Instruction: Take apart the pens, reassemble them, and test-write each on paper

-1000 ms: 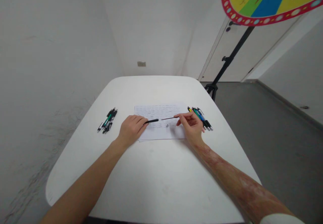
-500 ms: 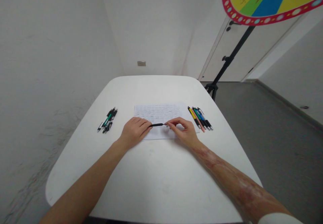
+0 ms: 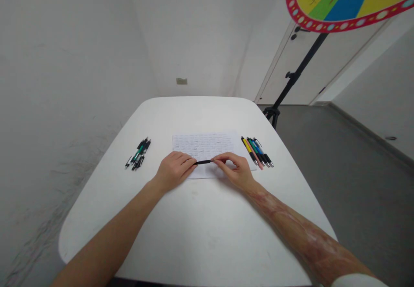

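Note:
A black pen lies crosswise between my two hands, just over the written sheet of paper. My left hand is closed around the pen's left part, which its fingers hide. With thumb and forefinger, my right hand pinches the pen's right end; whether a separate small part sits between those fingertips is too small to tell. The sheet carries rows of handwriting, and both hands partly cover its lower half.
Left of the paper lies a loose pile of pens, black, green and white. Several coloured pens lie side by side close to my right hand. Beyond the white table stand a tripod and a colourful wheel.
My right fingertips have come up against the pen's dark barrel, covering the thin tip that showed between them before. The pen has shifted slightly right and down.

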`<state>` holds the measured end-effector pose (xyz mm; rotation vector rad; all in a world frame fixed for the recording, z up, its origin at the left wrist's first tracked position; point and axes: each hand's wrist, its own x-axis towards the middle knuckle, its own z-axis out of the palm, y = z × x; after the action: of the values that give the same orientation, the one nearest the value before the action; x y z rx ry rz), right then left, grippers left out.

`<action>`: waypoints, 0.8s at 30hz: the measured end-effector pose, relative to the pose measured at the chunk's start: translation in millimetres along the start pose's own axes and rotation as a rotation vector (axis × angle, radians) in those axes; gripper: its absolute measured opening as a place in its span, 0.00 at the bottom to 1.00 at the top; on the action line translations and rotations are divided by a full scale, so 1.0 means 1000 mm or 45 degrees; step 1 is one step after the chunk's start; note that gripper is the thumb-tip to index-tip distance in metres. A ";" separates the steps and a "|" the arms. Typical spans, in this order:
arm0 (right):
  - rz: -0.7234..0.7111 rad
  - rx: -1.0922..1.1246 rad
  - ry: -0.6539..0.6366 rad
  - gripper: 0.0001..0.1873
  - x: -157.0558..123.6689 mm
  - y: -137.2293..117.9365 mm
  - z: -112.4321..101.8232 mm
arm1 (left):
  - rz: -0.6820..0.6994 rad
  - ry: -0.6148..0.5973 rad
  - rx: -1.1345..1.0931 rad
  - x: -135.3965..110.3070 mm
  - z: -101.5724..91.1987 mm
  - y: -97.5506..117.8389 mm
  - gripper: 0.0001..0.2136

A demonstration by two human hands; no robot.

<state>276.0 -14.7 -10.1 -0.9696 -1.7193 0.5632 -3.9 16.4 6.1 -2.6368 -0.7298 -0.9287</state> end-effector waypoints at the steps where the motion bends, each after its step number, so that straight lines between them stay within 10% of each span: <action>1: -0.005 -0.007 0.003 0.08 0.000 0.000 0.000 | 0.003 -0.002 -0.005 0.000 0.000 0.000 0.04; 24: 0.001 -0.059 0.023 0.09 0.001 0.001 -0.001 | -0.008 0.019 0.003 0.000 -0.001 0.003 0.04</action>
<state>277.5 -13.7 -10.0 -1.0054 -1.7223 0.5156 -2.7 13.5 6.2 -2.6241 -0.7359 -0.9476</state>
